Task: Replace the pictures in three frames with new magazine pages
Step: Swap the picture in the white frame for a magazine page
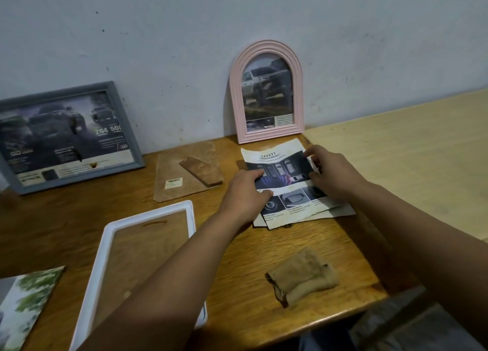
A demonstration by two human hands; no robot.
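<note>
The grey frame (66, 136) and leafy picture (23, 308) are cut off by the left edge.

Arched frame (266, 92) beyond the hands: pale pink, ribbed. Frame (67, 136) far left of grip: grey-blue, dark car print. Open frame (148, 218) left of grip: white. Page (284, 175) under the fingers: off-white, black panels, blue-purple glow. Table (237, 284): orange-brown wood grain. Cloth (302, 276) nearer than the grip: tan.

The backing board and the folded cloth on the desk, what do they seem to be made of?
Backing board: probably pressed fibreboard, matt mottled brown, with a barcode sticker and a flat stand piece. Folded cloth: soft, fuzzy tan fabric, perhaps microfibre or suede-like; its nap and limp folds suggest it.
</note>
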